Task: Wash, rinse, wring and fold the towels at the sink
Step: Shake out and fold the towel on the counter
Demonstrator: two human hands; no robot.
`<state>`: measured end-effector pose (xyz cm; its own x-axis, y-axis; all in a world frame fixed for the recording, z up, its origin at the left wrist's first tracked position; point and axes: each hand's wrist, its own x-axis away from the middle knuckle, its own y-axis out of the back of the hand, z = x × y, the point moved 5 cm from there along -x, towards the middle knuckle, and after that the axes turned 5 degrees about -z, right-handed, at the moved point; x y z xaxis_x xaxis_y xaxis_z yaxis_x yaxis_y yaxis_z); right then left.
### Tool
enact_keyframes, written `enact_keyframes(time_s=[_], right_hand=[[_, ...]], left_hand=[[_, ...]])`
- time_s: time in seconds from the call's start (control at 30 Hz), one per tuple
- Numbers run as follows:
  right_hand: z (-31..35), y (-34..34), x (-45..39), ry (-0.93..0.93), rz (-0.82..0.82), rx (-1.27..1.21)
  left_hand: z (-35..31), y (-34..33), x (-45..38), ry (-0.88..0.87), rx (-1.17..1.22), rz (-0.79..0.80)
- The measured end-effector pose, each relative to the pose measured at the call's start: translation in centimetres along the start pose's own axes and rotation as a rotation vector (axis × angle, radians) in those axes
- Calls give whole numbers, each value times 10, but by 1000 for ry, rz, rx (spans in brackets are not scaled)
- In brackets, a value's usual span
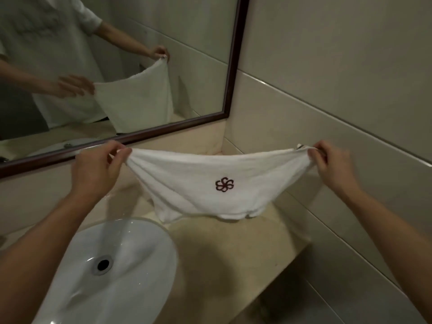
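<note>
Held up between both hands: a white towel (pixel 210 181), stretched wide above the beige stone tabletop (pixel 236 249), just right of the white sink basin (pixel 131 260). Left hand (pixel 98 169) curled tight around the towel's upper left corner, thumb and fingers pinching the bunched cloth. Right hand (pixel 327 162) likewise closed on the upper right corner, fingers wrapped over the gathered edge. Top edge sagging in a shallow curve between the two grips. Dark red flower-shaped emblem (pixel 224 184) stitched near the middle of the cloth, facing the camera. Lower edge hanging in loose folds, near or brushing the tabletop; contact hard to judge. Soft shadow cast on the stone below.

Round drain (pixel 103 264) with a dark opening set in the bottom of the basin. Behind the sink, a mirror (pixel 131 31) in a dark wooden frame (pixel 236 57), leaning across the upper left. Reflected there: a person in a pale short-sleeved shirt, both arms out, holding the same towel hanging flat. Pale glossy wall tiles (pixel 339 66) to the right, meeting the tabletop at the corner. Bare forearms reaching in from the lower left and lower right.
</note>
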<state>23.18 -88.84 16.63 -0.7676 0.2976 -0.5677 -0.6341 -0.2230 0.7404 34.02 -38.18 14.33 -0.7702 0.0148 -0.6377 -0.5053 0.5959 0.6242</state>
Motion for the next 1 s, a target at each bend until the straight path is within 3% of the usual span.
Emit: enact_keyframes(time_s=[0.17,0.33,0.5,0.6,0.73,0.8,0.9,1.0], right_hand=[[14,25,-5,-104,-50,-92],[24,42,-14,-150,-78,-150],[27,57,-20,-187,-137,-250],[27,62,-17,-190,-80,-209],[25,67,-10,-156,-158,-120],[19,59,-3,-182,-56,-141],[23,65,-11,-146,-146,-115],[33,67,-15,-103,-126,-94]], left_hand=[[-23,23,-14,-27,-33,-52],[-23,16,-14,303,346,25],[-34,16,-19,445,603,-64],[-36,22,-28,389,522,-82],[-49,20,-18,212,260,-166],[-49,9,-8,180,121,-104],[-58,10,-7,266,185,-201],[-82,11,-10,287,250,-237]])
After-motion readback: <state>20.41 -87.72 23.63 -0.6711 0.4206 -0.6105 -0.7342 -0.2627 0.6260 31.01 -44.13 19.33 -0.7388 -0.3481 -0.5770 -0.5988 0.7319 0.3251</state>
